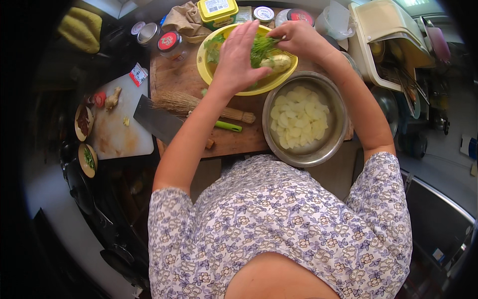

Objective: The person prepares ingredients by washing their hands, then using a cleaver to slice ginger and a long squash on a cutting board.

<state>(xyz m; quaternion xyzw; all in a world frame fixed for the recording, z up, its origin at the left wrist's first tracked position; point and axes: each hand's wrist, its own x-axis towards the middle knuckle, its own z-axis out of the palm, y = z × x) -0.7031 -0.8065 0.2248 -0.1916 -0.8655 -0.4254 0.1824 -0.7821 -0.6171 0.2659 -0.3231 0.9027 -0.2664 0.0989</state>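
Observation:
My right hand [300, 40] pinches the stems of a bunch of leafy green herbs [261, 48] over a yellow plastic basket [202, 70]. Over the same basket, my left hand [239, 59] is raised with its thumb apart from the fingers, nothing seen in its grip. A pale, knobbly vegetable [276, 64] lies in the basket at the right, beside the herbs. More green leaves [213, 48] show at its left side. Just below my right forearm stands a steel bowl [267, 130] of sliced potatoes [298, 117], probably in water.
On the wooden board [175, 74] lie a bundled straw brush [186, 102], a cleaver [158, 119] and a green-handled tool [228, 126]. The white cutting board [123, 138] at left holds ginger [113, 98]. Two small bowls [88, 160] stand beside it. Jars [171, 45] and a yellow-lidded tub [218, 13] line the back.

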